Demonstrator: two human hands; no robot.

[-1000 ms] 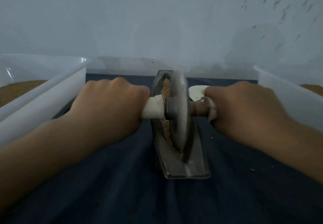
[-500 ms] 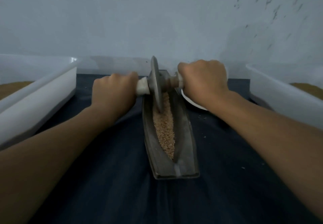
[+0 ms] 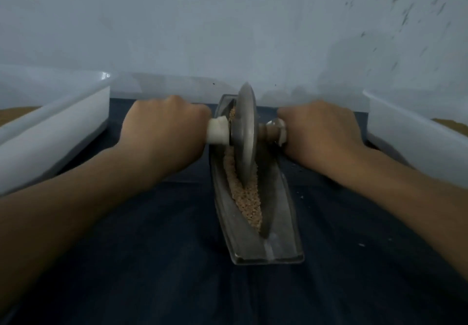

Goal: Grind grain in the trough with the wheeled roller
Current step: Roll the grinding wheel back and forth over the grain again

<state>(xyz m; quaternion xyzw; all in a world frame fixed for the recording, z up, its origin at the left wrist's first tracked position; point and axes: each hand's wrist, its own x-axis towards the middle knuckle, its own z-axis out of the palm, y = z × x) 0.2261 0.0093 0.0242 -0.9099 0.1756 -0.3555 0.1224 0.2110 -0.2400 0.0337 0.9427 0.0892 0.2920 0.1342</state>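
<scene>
Where the dark blue worktop (image 3: 152, 248) meets the pale wall (image 3: 228, 20) at its far edge, a metal trough (image 3: 228, 226) lies lengthwise, running from the middle of the worktop back to that edge.

- Grain (image 3: 249, 205): tan, coarse, heaped along the trough's groove, thickest in the near half.
- Wheeled roller (image 3: 244, 132): grey metal disc, upright, rim set into the grain in the far half of the trough; slightly blurred.
- Handle (image 3: 217, 131): white, projecting from the disc toward the left edge; a matching stub (image 3: 274, 132) shows on the right side.
- Left hand (image 3: 162, 132): fingers curled around the left handle, knuckles up.
- Right hand (image 3: 321, 132): fingers curled around the right handle, knuckles up.
- Left tub (image 3: 50, 132): translucent white plastic, along the left edge of the worktop, with brown material (image 3: 15, 114) inside.
- Right tub (image 3: 410, 142): same kind, along the right edge, with brown fill (image 3: 450, 124) just visible.
- Crumbs (image 3: 301, 196): a few pale specks on the worktop, right of the trough.
- Wall marks (image 3: 405, 8): dark flecks scattered at the upper right.
- Light: dim, bluish.
</scene>
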